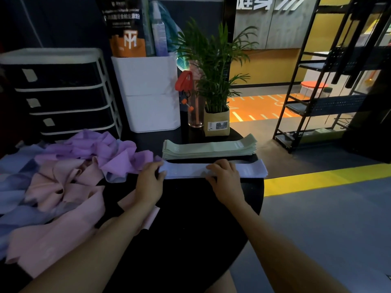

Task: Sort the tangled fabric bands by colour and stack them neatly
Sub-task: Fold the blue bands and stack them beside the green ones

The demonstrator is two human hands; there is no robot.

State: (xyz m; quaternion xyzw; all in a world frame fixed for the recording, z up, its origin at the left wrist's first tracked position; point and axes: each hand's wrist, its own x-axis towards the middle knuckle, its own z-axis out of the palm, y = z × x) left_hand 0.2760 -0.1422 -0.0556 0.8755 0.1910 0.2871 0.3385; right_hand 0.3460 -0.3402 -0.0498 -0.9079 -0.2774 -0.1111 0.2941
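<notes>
Two bare forearms reach in from the near edge, over the round black table. We're on the pale lilac-blue colour now: one flat pale lilac-blue fabric band lies stretched left to right, just near of the neat stack of sage-green bands. Left hand grasps the band's left end, fingers curled at its edge. Right hand presses down mid-band; how far its fingers curl I can't quite tell. Next, I'd say, square it up, then pull another from the tangled heap of purple, pink and blue bands at left.
</notes>
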